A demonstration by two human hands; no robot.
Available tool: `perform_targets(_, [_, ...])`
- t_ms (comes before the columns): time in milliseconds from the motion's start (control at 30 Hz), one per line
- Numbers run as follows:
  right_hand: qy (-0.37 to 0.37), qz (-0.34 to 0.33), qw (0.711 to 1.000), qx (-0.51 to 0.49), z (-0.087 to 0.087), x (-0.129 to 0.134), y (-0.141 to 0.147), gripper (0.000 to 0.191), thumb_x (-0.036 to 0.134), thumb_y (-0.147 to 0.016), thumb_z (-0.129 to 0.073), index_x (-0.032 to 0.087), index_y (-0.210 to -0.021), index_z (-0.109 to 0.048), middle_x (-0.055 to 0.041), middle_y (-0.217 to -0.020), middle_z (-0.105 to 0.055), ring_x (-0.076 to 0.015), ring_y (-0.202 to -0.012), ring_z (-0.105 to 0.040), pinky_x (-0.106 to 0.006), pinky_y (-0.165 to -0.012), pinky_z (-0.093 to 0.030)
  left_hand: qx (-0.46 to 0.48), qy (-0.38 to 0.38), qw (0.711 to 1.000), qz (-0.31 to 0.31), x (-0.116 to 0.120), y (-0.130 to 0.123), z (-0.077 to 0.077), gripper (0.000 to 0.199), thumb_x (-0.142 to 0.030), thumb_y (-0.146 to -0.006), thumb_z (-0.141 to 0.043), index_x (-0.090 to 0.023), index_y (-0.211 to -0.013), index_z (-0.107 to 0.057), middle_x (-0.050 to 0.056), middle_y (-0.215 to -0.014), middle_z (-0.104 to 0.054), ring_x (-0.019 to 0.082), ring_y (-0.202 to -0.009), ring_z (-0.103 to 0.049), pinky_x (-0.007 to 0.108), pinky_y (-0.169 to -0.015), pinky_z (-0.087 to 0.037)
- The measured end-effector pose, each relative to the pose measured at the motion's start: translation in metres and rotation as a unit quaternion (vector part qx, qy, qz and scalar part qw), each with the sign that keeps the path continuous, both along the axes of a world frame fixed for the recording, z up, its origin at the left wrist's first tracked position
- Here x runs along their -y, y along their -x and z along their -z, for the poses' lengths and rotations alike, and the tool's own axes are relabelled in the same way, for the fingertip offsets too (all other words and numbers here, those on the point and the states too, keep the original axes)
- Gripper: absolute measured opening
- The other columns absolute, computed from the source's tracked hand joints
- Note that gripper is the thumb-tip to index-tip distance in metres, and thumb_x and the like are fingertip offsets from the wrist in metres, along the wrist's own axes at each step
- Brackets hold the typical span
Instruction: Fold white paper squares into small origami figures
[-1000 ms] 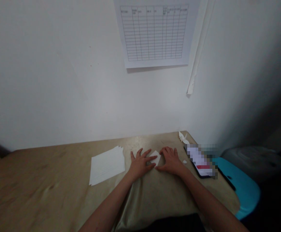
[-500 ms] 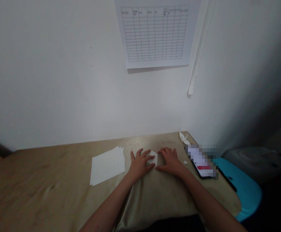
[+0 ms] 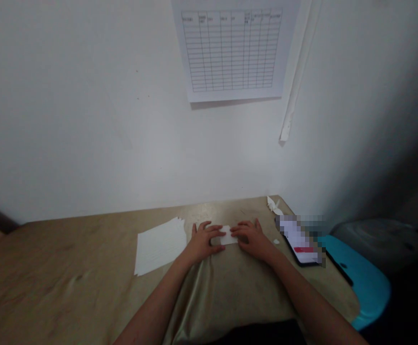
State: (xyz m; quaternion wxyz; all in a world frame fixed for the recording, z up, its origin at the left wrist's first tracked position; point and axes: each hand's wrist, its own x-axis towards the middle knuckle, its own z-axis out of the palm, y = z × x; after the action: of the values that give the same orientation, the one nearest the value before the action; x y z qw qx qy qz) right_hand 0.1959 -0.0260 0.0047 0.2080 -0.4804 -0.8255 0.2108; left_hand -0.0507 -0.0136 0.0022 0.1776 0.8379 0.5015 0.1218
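Observation:
A small white folded paper [image 3: 229, 236] lies on the tan-covered table between my hands. My left hand [image 3: 205, 242] rests at its left side, fingers spread, with fingertips touching the paper's left edge. On the right, my right hand [image 3: 251, 239] has its fingers apart, and its fingertips lie on the paper's right part. Left of my left hand sits a stack of white paper sheets [image 3: 161, 247] with uneven edges.
A phone [image 3: 298, 242] lies to the right, with a small paper scrap [image 3: 276, 241] beside it. Folded white paper [image 3: 274, 206] sits at the back right corner. A turquoise stool [image 3: 368, 278] stands beyond the table's right edge. A printed chart [image 3: 233, 52] hangs on the wall.
The small paper has turned and now shows a wider, more rectangular shape. My left hand has shifted slightly left, and my right fingers have moved onto the paper.

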Motion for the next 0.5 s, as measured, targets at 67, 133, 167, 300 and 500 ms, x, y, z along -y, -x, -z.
perform_targets(67, [-0.002,-0.006,1.000,-0.001,-0.0004,-0.0001,0.0003,0.040,0.014,-0.082,-0.051,0.031,-0.113,-0.070,-0.0026,-0.129,-0.067,-0.0239,-0.132,-0.046,-0.065,-0.116,0.004,0.002,-0.001,1.000,-0.003,-0.0009,0.0008,-0.0008,0.045,-0.051,-0.078,-0.074,-0.042,-0.122,-0.066,-0.002,-0.144,-0.056,0.034,-0.142,-0.032,0.066,-0.115,-0.005])
perform_targets(133, [-0.005,-0.011,1.000,-0.001,0.0001,-0.0002,0.0010,0.040,0.013,-0.081,-0.051,0.031,-0.110,-0.071,-0.0023,-0.128,-0.067,-0.0233,-0.131,-0.047,-0.065,-0.116,0.004,0.004,-0.003,1.000,-0.008,-0.0015,0.0002,-0.0005,0.039,-0.049,-0.079,-0.073,-0.041,-0.117,-0.069,-0.002,-0.143,-0.058,0.033,-0.141,-0.033,0.065,-0.115,-0.005])
perform_targets(167, [-0.008,-0.013,1.000,-0.001,0.0006,-0.0002,0.0014,0.039,0.013,-0.081,-0.051,0.031,-0.109,-0.071,-0.0021,-0.127,-0.068,-0.0230,-0.131,-0.048,-0.065,-0.116,0.003,0.005,-0.004,1.000,-0.009,-0.0018,-0.0003,-0.0003,0.037,-0.048,-0.079,-0.073,-0.040,-0.115,-0.070,-0.001,-0.142,-0.059,0.033,-0.141,-0.034,0.065,-0.115,-0.006])
perform_targets(300, [-0.014,-0.009,1.000,-0.010,0.0023,0.0000,0.0028,0.028,0.021,-0.085,-0.055,0.030,-0.106,-0.072,-0.0017,-0.125,-0.068,-0.0225,-0.128,-0.050,-0.064,-0.116,0.003,0.010,-0.008,1.000,-0.007,-0.0013,-0.0021,-0.0003,0.029,-0.046,-0.080,-0.073,-0.036,-0.108,-0.072,-0.001,-0.141,-0.059,0.032,-0.141,-0.035,0.065,-0.115,-0.006])
perform_targets(500, [-0.010,-0.003,1.000,-0.023,0.0041,-0.0006,0.0054,0.021,0.033,-0.085,-0.065,0.030,-0.104,-0.072,-0.0024,-0.123,-0.069,-0.0245,-0.128,-0.050,-0.065,-0.116,0.005,0.020,-0.016,1.000,-0.004,-0.0005,-0.0022,-0.0001,0.020,-0.046,-0.085,-0.068,-0.035,-0.101,-0.073,-0.001,-0.139,-0.061,0.030,-0.140,-0.036,0.066,-0.115,-0.007])
